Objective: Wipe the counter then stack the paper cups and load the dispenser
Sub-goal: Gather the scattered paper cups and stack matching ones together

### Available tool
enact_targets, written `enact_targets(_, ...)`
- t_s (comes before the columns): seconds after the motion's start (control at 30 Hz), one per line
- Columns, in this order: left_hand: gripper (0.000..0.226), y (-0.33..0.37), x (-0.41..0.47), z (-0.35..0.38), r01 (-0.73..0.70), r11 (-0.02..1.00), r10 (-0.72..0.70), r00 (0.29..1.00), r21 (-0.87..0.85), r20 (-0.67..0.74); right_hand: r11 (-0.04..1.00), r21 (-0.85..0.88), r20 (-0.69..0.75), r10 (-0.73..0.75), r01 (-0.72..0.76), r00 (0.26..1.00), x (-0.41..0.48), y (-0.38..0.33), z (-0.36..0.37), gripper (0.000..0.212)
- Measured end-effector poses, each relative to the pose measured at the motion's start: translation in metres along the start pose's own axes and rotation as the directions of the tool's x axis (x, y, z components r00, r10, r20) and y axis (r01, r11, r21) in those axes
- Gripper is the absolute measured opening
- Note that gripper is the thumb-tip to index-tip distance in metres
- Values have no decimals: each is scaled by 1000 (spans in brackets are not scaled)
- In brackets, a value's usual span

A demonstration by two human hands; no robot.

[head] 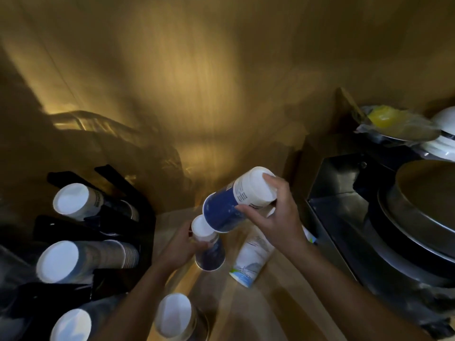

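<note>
My right hand (278,215) grips a blue and white paper cup (236,200), held upside down and tilted, with its open mouth down over the base of a second cup. That second blue cup (209,249) is also upside down, and my left hand (182,244) holds it just above the wooden counter (246,311). The upper cup's rim touches or slightly overlaps the lower cup's base. A white cup with a light print (251,259) lies on the counter beside them. The black cup dispenser (103,232) at the left holds stacks of cups (73,201) with their white bases toward me.
Another upside-down cup stack (173,315) stands at the bottom centre. A metal appliance with a round lid (418,217) fills the right side. Behind it lie white plates (443,141) and a tray with something yellow in plastic (389,121). A wooden wall rises behind the counter.
</note>
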State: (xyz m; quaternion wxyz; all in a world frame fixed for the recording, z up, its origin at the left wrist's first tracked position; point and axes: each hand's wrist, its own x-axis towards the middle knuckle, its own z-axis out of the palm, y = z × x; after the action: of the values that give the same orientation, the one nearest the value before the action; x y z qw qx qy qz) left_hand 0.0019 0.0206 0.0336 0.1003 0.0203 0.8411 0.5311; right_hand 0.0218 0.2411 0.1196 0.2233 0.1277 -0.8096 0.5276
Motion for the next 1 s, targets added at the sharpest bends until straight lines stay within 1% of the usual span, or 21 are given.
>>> enact_targets(0.07,52,1,-2,-1,-26,1000,26,1000,-17,11,999,-24,81,-28,30,996,3,0,14,69)
enact_targets(0.17,56,2,-1,-5,-38,999,39,999,-20,21,995,-72,212,-46,63,976,8,7,33,70)
enact_targets(0.27,55,-7,2,-6,-34,999,34,999,-1,24,995,-94,282,-14,43,959,12,18,47,70)
enact_targets(0.33,56,-16,4,-7,55,998,-55,997,4,52,992,-121,318,5,35,948,13,28,53,70)
enact_targets(0.4,62,-21,4,-9,159,987,-159,983,7,93,985,-162,393,4,65,920,11,40,60,72)
enact_targets(0.5,72,-18,6,-15,275,958,-286,945,86,157,975,-213,528,57,67,847,0,59,70,68)
enact_targets(0.57,72,-9,5,-20,306,951,-306,932,32,192,971,-232,604,94,62,792,-8,69,76,63)
enact_targets(0.6,70,-5,4,-22,304,953,-298,936,-3,188,970,-239,635,115,52,764,-11,73,78,62)
enact_targets(0.67,62,2,4,-24,259,964,-251,960,-54,128,970,-240,668,133,43,732,-14,78,81,63)
enact_targets(0.73,57,6,2,-23,201,977,-196,978,-68,70,970,-233,676,111,68,728,-13,82,84,63)
enact_targets(0.83,54,8,3,-18,143,986,-136,988,-87,73,961,-241,681,70,133,729,-6,83,93,61)
enact_targets(1.0,41,7,9,-18,101,987,-107,993,-124,-44,955,-255,694,73,150,716,8,82,115,56)
